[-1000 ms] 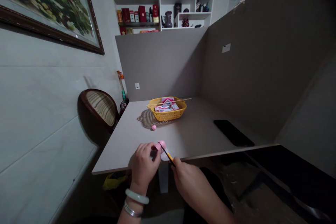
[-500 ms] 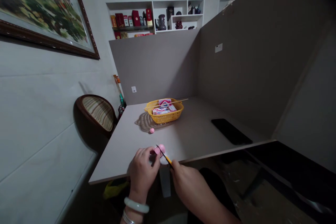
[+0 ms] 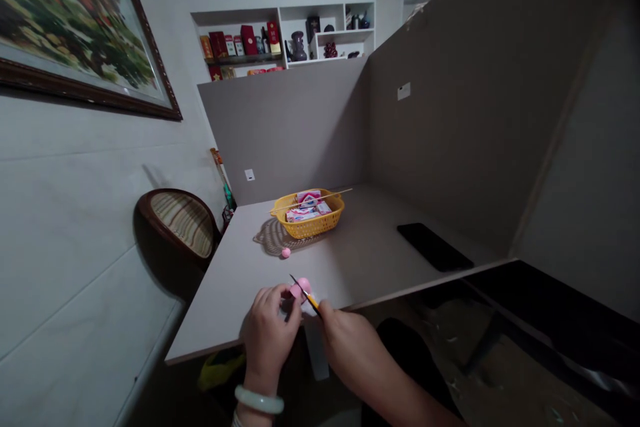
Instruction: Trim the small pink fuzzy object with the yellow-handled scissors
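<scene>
Head view: pinching pink lump (image 3: 296,291) in left hand (image 3: 271,321), lower centre of frame. Gripping slim black-and-yellow tool (image 3: 313,303) in right hand (image 3: 345,339), slanted lengthwise up-left across lump. Holding lump up-left of right grip, hard by left. Can't tell contact depth.

My left grip (image 3: 270,320) is curled, with thumb and index finger making a pinch. My right grip (image 3: 346,339) is closed near it, its bare forearm (image 3: 403,390) slanting toward lower right.

Grey partition (image 3: 280,133), framed painting (image 3: 75,27), white shelves (image 3: 333,16)
</scene>
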`<state>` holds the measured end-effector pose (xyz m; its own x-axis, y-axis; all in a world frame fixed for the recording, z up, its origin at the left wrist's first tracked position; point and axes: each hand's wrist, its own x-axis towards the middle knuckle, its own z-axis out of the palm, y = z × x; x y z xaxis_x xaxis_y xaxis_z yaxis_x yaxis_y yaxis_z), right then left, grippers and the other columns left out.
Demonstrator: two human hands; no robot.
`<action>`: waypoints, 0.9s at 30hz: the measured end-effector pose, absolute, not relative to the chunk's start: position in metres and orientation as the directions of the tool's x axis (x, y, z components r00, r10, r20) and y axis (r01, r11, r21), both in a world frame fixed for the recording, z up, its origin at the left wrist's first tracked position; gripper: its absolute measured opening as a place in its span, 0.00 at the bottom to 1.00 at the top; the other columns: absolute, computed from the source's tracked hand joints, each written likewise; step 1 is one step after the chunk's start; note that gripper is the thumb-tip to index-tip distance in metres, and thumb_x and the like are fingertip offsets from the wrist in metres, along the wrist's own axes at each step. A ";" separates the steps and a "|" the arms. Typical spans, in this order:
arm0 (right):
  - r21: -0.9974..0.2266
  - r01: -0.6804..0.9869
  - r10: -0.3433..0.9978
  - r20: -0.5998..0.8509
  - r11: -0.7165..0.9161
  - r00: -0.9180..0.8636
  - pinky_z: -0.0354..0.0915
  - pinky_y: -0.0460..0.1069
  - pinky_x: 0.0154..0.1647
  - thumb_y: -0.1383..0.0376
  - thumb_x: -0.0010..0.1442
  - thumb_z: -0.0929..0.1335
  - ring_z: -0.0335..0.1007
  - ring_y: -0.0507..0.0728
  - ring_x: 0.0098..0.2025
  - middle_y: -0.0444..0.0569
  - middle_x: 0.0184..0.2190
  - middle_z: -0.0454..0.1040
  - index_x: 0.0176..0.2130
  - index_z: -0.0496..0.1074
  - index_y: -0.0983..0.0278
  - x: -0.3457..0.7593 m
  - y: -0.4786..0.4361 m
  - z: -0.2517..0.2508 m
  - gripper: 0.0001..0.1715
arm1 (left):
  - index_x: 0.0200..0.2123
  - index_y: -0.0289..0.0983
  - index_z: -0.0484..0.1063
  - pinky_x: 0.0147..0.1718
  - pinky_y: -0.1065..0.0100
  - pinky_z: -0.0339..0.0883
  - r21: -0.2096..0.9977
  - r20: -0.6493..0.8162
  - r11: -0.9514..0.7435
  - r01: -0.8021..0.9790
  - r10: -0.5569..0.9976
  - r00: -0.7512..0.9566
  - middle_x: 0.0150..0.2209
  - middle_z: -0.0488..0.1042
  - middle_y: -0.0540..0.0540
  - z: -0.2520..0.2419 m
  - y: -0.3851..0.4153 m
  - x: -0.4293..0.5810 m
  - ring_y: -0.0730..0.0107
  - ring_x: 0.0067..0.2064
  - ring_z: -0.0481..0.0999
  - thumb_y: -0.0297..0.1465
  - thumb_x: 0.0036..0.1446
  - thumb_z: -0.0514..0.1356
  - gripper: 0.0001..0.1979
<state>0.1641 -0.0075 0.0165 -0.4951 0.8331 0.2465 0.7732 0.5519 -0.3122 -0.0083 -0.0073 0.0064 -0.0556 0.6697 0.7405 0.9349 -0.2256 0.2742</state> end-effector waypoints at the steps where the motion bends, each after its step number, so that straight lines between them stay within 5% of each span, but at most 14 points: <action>1: -0.313 0.772 0.832 0.249 0.553 -0.496 0.50 0.47 0.24 0.77 0.61 0.59 0.76 0.55 0.30 0.48 0.29 0.78 0.39 0.66 0.63 0.162 -0.006 0.016 0.12 | 0.36 0.40 0.70 0.34 0.64 0.68 0.276 0.743 -0.222 0.935 0.667 -0.061 0.32 0.74 0.46 0.006 -0.007 -0.009 0.62 0.36 0.74 0.37 0.63 0.57 0.07; 21: -0.306 0.760 0.815 0.310 0.574 -0.490 0.50 0.47 0.22 0.74 0.65 0.57 0.76 0.55 0.26 0.46 0.27 0.78 0.38 0.65 0.62 0.177 -0.016 -0.019 0.11 | 0.36 0.40 0.70 0.35 0.63 0.68 0.260 0.750 -0.194 0.946 0.658 -0.071 0.33 0.75 0.46 0.005 -0.008 -0.007 0.62 0.37 0.74 0.34 0.61 0.59 0.05; 27: -0.289 0.764 0.814 0.286 0.577 -0.506 0.50 0.48 0.23 0.75 0.64 0.58 0.77 0.56 0.30 0.48 0.29 0.79 0.39 0.65 0.63 0.169 -0.007 0.012 0.11 | 0.35 0.40 0.70 0.35 0.63 0.68 0.268 0.749 -0.189 0.945 0.658 -0.081 0.33 0.75 0.46 0.005 -0.006 -0.006 0.62 0.37 0.74 0.35 0.61 0.58 0.05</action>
<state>0.1692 -0.0071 0.0118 -0.5061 0.8137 0.2859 0.7641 0.5768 -0.2890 -0.0058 -0.0065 0.0050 -0.0806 0.6576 0.7490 0.9448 -0.1890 0.2676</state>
